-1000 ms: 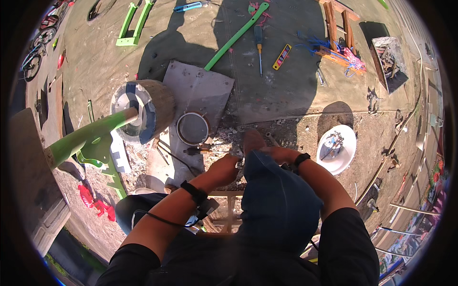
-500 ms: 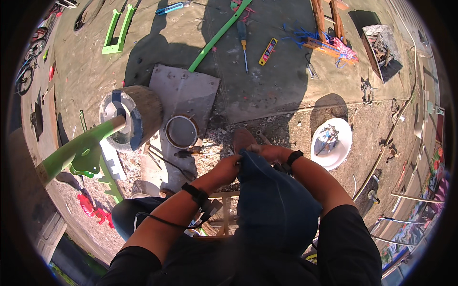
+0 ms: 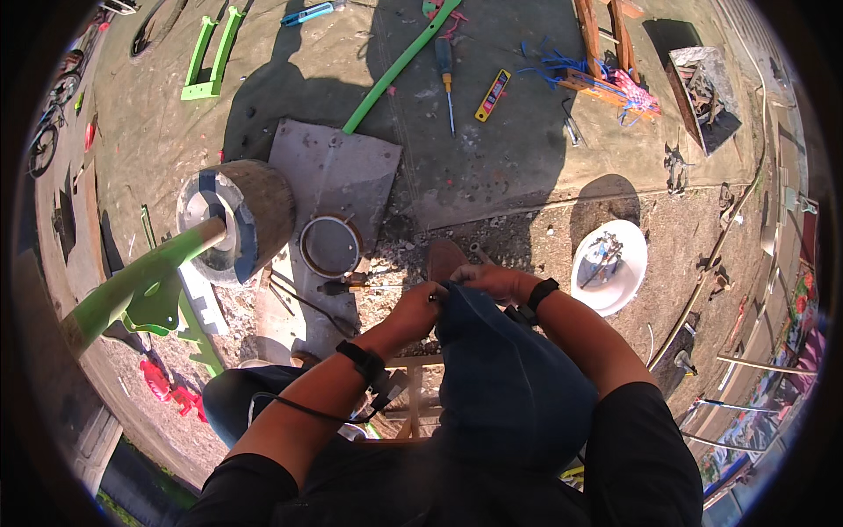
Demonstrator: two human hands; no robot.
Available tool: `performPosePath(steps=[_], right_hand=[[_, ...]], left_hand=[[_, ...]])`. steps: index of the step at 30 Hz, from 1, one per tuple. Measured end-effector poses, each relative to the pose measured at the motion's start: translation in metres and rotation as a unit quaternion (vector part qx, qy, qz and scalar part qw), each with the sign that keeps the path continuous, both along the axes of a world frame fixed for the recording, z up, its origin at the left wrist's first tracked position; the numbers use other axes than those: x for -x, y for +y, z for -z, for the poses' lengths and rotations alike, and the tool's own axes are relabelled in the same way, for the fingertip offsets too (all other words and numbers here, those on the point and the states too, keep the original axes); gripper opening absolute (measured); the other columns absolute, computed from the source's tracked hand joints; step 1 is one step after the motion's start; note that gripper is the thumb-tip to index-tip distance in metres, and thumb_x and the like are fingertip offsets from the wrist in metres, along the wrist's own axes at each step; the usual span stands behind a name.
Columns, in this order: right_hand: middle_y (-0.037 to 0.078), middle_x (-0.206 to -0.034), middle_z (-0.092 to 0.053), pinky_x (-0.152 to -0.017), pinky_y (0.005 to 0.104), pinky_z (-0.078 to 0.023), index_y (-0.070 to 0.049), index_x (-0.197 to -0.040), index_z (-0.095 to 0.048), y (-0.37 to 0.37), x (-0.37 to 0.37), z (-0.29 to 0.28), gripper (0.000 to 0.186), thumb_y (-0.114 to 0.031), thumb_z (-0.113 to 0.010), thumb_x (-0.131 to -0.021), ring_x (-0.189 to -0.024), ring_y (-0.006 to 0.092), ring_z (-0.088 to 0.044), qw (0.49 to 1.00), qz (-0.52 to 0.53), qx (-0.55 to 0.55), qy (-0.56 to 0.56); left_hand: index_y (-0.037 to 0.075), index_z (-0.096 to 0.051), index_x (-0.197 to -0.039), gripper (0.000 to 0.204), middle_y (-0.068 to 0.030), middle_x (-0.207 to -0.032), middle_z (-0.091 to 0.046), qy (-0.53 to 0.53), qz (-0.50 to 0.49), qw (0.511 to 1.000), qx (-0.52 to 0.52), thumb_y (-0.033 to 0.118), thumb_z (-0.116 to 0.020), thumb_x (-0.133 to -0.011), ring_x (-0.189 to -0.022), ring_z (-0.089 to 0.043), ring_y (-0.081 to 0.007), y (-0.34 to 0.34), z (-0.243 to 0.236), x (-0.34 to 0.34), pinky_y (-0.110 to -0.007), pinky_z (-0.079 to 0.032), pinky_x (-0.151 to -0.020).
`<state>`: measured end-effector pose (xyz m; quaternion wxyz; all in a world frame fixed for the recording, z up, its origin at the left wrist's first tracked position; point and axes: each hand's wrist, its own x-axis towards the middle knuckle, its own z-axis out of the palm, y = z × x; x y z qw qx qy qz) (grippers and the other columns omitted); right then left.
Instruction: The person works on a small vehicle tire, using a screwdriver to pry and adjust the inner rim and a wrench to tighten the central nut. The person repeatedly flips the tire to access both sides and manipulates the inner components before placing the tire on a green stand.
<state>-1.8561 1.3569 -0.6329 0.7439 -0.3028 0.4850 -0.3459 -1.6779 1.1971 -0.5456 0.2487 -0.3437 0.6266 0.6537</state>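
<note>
My left hand (image 3: 414,312) is closed at the raised blue trouser leg (image 3: 505,378), with a small dark bit at its fingers that I cannot make out. My right hand (image 3: 492,283) grips the top of the same trouser leg near the knee, its fingers bent into the cloth. A brown shoe (image 3: 443,256) shows just beyond my hands. A screwdriver (image 3: 347,287) lies left of them beside a metal ring (image 3: 331,244) on a grey board (image 3: 351,176). A white basin (image 3: 630,277) holding small parts stands to their right.
A concrete-filled drum (image 3: 268,211) and green metal frame (image 3: 132,290) stand at left. A green bar (image 3: 391,79), screwdriver (image 3: 446,97), yellow level (image 3: 493,95), wooden pieces with blue straps (image 3: 597,79) and metal box (image 3: 702,97) lie ahead. A long hose (image 3: 746,189) runs along the right.
My view has shifted slightly, so the surroundings sit further left. Both hands stay at the trouser leg, with only small movements of the fingers.
</note>
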Motion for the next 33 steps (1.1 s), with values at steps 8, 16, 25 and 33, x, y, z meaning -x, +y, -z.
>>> performPosePath(steps=[8,16,25,33], right_hand=[[0.007,-0.104,-0.066,-0.092,0.0333,-0.046,-0.006,-0.111,-0.064,-0.028,0.014,-0.040,0.035,-0.030,-0.070,-0.086,-0.102,0.0186,-0.061,0.994,-0.061,-0.032,0.090],[0.012,-0.098,-0.069,-0.083,0.0386,-0.051,-0.005,-0.107,-0.066,-0.025,0.015,-0.042,0.034,-0.027,-0.070,-0.081,-0.089,0.0242,-0.066,0.941,-0.228,0.019,0.248],[0.010,-0.098,-0.069,-0.085,0.0350,-0.048,-0.004,-0.101,-0.066,-0.006,0.021,-0.043,0.035,-0.030,-0.074,-0.080,-0.095,0.0197,-0.064,0.976,-0.144,0.002,0.161],[0.017,-0.086,-0.068,-0.074,0.0399,-0.051,0.000,-0.097,-0.064,0.008,0.007,-0.071,0.038,-0.034,-0.074,-0.081,-0.083,0.0326,-0.067,0.893,-0.167,-0.049,0.414]], left_hand=[[0.001,-0.061,-0.117,0.028,-0.0206,-0.106,-0.068,0.017,-0.045,0.997,-0.057,0.009,-0.060,-0.090,-0.101,-0.067,-0.0331,0.019,0.020,-0.004,-0.039,-0.052,-0.087],[0.007,-0.066,-0.113,0.033,-0.0217,-0.109,-0.066,-0.003,0.184,0.979,0.092,0.024,-0.064,-0.084,-0.104,-0.064,-0.0397,0.004,-0.016,0.003,-0.046,-0.050,-0.090],[0.013,-0.064,-0.116,0.041,-0.0175,-0.110,-0.065,0.042,0.259,0.950,0.168,0.027,-0.069,-0.078,-0.101,-0.065,-0.0371,0.010,-0.009,-0.005,-0.046,-0.052,-0.086],[0.010,-0.059,-0.109,0.027,-0.0184,-0.100,-0.067,0.046,0.291,0.952,0.077,0.026,-0.060,-0.087,-0.100,-0.064,-0.0393,0.021,-0.007,-0.015,-0.048,-0.051,-0.082]])
